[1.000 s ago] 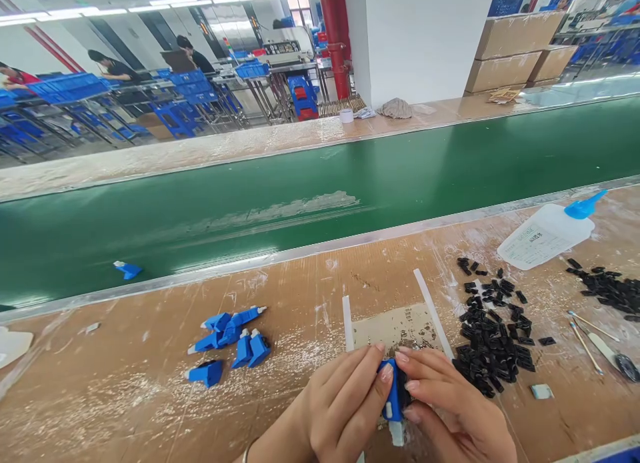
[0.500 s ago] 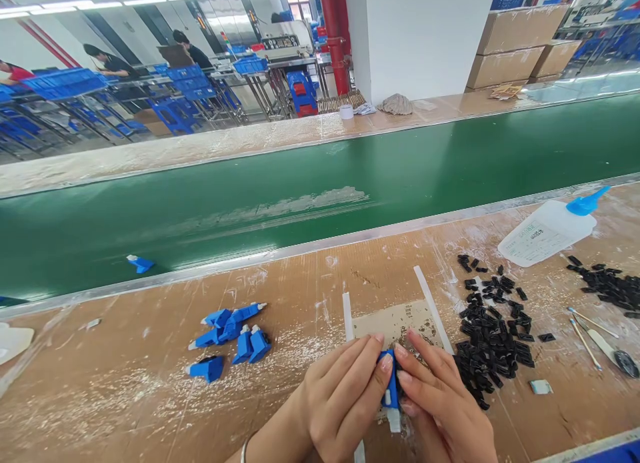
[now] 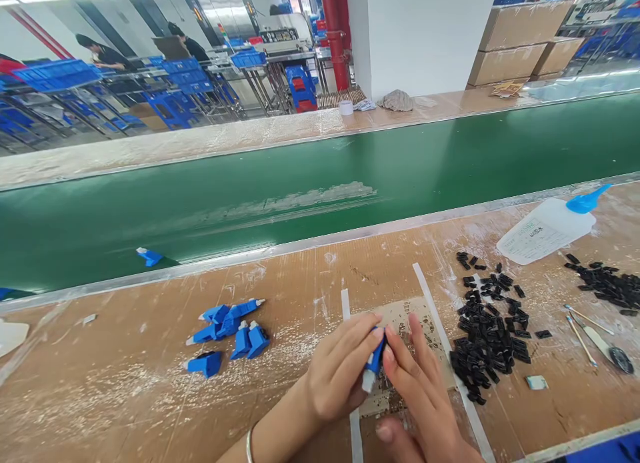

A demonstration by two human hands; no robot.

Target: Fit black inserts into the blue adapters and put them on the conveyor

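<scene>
My left hand (image 3: pixel 340 369) is closed around a small blue plastic part (image 3: pixel 376 357) with a white tip pointing down towards me. Close by on the other side is my right hand (image 3: pixel 425 389), its fingers stretched and its thumb apart; the fingertips are at the part's side, and whether they touch it I cannot tell. Both hands are over a speckled beige sheet (image 3: pixel 435 323) between white tape strips. To the left lie several similar blue parts (image 3: pixel 225 323) with white tips. A heap of small black pieces (image 3: pixel 490 343) lies just right of the sheet.
Beyond the table runs a green conveyor belt (image 3: pixel 300 163), carrying a blue part (image 3: pixel 150 256). At right are a white bottle with a blue nozzle (image 3: pixel 547 233), a second black heap (image 3: pixel 607 283), cotton swabs (image 3: pixel 583 343) and a small pale block (image 3: pixel 537 382). People sit at benches behind.
My right hand's thumb has come away from the blue part and its fingers have opened. The held part has shifted left and tilted. The blue part on the belt has moved right.
</scene>
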